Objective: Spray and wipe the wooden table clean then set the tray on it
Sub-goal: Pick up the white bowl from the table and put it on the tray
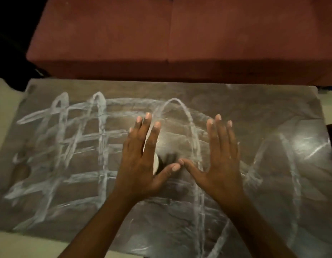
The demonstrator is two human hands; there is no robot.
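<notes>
Hovering or pressing, cannot tell which: both hands lie flat over the middle of the table. Left hand and right hand are palm-down, side by side, with thumb tips nearly meeting.

Fingers on both hands are straight and slightly spread, gripping nothing. A pale rounded edge shows under the left hand by the thumb. Its identity is unclear.

Table: dark wooden top, covered in white streaks. There is a grid of lines across its left half and long arcs across its middle and right half. A red sofa runs along the table's far edge.

Tray, spray bottle and cloth: none in view.

Judgement: cleaning has not started, since the marks look dry and whole.

Notes for the step:
- Mist the whole top evenly, the far corners by the sofa included.
- Wipe in overlapping straight passes from the far edge to the near edge, so residue is carried off rather than smeared.
- Refold the cloth once it whitens.
- Check the glare patch at the table's right end for leftover haze.
- Let the top dry before the tray goes on.
</notes>
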